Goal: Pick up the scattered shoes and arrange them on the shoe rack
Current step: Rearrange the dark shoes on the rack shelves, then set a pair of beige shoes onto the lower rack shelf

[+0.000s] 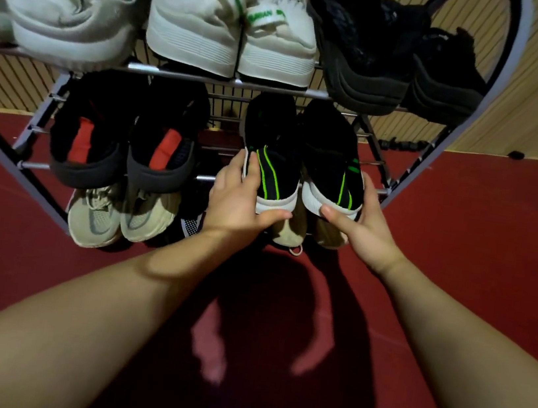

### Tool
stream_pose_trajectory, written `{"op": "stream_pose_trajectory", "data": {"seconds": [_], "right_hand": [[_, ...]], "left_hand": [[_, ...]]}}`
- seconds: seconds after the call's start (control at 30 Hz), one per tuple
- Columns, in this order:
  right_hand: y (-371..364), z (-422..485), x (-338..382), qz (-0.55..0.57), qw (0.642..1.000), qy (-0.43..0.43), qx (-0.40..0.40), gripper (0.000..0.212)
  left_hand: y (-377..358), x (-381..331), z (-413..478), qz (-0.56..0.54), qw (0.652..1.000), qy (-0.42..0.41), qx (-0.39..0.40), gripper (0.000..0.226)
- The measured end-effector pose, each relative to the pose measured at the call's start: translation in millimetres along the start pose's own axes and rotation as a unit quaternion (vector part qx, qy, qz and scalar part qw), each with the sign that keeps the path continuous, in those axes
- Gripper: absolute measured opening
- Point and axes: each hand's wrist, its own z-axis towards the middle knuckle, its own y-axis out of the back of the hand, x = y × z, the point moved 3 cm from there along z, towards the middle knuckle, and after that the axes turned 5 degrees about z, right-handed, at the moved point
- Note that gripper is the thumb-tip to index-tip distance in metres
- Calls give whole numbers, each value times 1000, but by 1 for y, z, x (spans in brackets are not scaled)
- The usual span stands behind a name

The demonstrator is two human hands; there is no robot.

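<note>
Though txt blurry, hands on sneakers

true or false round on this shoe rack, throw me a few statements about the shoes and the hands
1. The left hand and right hand each hold one shoe of the black knit pair with neon-green stripes. True.
2. The white knit sneakers with green lettering sit on the lowest level of the metal shoe rack. False: they sit on the top shelf.
3. The black shoes with red insoles sit left of the green-striped pair. True.
4. The beige mesh sneakers share the top shelf. False: they are at the bottom, below the red-insoled pair.
</note>
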Motion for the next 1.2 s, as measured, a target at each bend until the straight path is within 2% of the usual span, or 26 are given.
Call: {"op": "stream_pose_trajectory", "data": {"seconds": [0.1, 0.3, 0.4, 0.47, 0.57, 0.67, 0.73, 0.77, 0.83, 0.93, 0.97, 1.03, 1.1, 1.13, 1.2], "right_hand": [[-2, 12, 1, -4, 1000, -5, -4, 86], [-6, 19, -2, 26, 998, -51, 30, 87], [-3, 21, -1, 20, 997, -63, 33, 89], [-1, 23, -1, -43, 996, -73, 22, 94], [3, 24, 7, -231, 967, -98, -32, 102], [-4, 17, 19, -290, 949, -88, -87, 99], [-13, 8, 25, -314, 940, -43, -125, 91], [-19, 4, 27, -335, 932, 7, -142, 84], [-34, -5, 33, -390, 894, 160, -150, 71], [-63, -18, 38, -437, 805, 397, -56, 58], [-75, -23, 38, -433, 781, 450, -8, 55], [-105, -32, 32, -409, 759, 496, 105, 51], [-138, -37, 20, -405, 744, 482, 221, 51], [-154, -36, 15, -419, 749, 441, 264, 52], [-181, -28, 9, -435, 801, 277, 303, 56]], "left_hand": [[-6, -3, 9, 2, 1000, 5, -14, 104], [-10, -1, 19, 10, 1000, 10, -12, 101], [-8, 6, 17, 2, 1000, -21, -4, 105], [-6, 11, 15, -10, 999, -44, 2, 107], [-2, 15, 15, -23, 999, -45, 15, 108], [-1, 13, 18, -49, 998, -29, 38, 109], [-2, 13, 18, -57, 997, -24, 41, 109], [-2, 14, 15, -55, 997, -28, 39, 107], [-2, 22, 4, -19, 997, -64, 29, 102], [-6, 50, -26, 92, 979, -171, 67, 92], [-9, 65, -36, 124, 968, -194, 105, 91], [-11, 99, -56, 182, 941, -209, 194, 91], [-6, 132, -70, 250, 918, -169, 257, 91], [0, 148, -76, 279, 911, -125, 277, 92], [15, 174, -82, 300, 909, -44, 286, 96]]}}
